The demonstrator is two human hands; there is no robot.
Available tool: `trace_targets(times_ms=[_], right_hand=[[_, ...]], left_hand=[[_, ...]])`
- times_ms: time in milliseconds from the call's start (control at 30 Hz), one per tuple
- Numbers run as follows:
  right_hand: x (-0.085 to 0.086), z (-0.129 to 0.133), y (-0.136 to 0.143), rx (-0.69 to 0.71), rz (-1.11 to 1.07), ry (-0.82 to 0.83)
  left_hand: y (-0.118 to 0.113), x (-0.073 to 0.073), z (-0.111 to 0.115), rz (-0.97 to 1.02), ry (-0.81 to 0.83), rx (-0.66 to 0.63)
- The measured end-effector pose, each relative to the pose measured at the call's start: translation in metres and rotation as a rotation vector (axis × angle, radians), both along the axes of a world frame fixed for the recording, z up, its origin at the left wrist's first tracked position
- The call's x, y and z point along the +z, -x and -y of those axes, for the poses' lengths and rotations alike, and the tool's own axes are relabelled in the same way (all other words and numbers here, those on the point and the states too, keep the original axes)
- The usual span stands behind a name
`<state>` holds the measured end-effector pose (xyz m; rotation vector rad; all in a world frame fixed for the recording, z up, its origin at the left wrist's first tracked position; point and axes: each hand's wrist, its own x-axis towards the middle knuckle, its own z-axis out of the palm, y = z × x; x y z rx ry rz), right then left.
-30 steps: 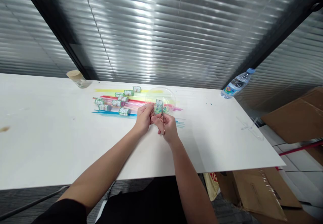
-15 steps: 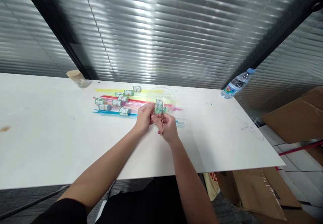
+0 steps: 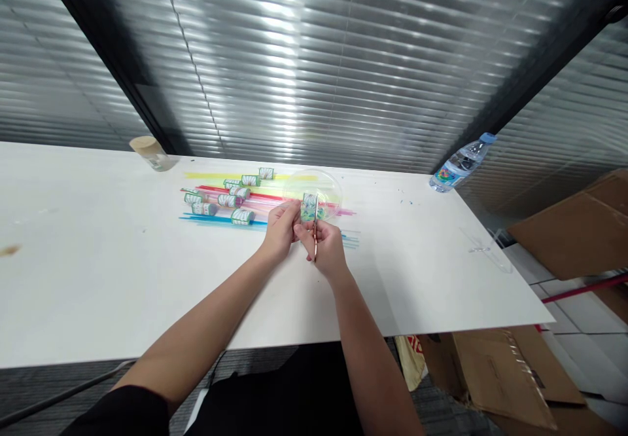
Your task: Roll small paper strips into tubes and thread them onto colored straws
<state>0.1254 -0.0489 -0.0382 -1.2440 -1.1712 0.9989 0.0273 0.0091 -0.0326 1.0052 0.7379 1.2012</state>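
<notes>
My right hand (image 3: 328,245) is closed around the handles of rose-gold scissors (image 3: 315,230), whose blades point away from me over a clear round dish (image 3: 336,190). Fingers of my left hand (image 3: 280,232) are pinched together against my right fingertips; whatever they hold is too small to make out. Inside the dish lie small green and blue bits and a labelled roll (image 3: 309,199). To the left, several small rolls with green and white labels (image 3: 242,217) rest on thin coloured strips, yellow (image 3: 196,175), red (image 3: 265,195) and blue (image 3: 189,217).
On the white table (image 3: 98,259), a tan-lidded jar (image 3: 150,153) stands at the back left and a water bottle (image 3: 461,164) at the back right. Clear plastic (image 3: 485,251) lies near the right edge. Cardboard boxes (image 3: 505,370) are beyond it, and blinds rise behind.
The scissors have turned slightly in my right hand, their handles looking narrower. Both hands otherwise keep their place.
</notes>
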Motion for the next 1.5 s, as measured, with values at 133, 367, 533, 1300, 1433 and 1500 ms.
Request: trace_targets(times_ms=[133,367,533,1300,1433,1500], right_hand=[[0.001,0.0,0.0,0.024,-0.058,0.034],[0.002,0.0,0.0,0.008,-0.043,0.014],[0.002,0.0,-0.001,0.025,-0.035,0.011],[0.0,-0.004,-0.012,-0.206,-0.062,-0.006],[0.004,0.01,-0.065,-0.534,0.243,0.035],[0.007,0.021,-0.1,-0.717,0.543,0.177]], left_hand=[[0.001,0.0,0.0,-0.01,-0.011,-0.006],[0.0,-0.002,-0.001,0.003,0.007,-0.009],[0.0,-0.004,-0.002,-0.001,-0.002,-0.004],[-0.001,0.006,0.001,0.042,0.084,-0.001],[-0.001,0.007,0.001,0.047,0.088,-0.006],[-0.001,0.008,0.002,0.048,0.086,-0.009]])
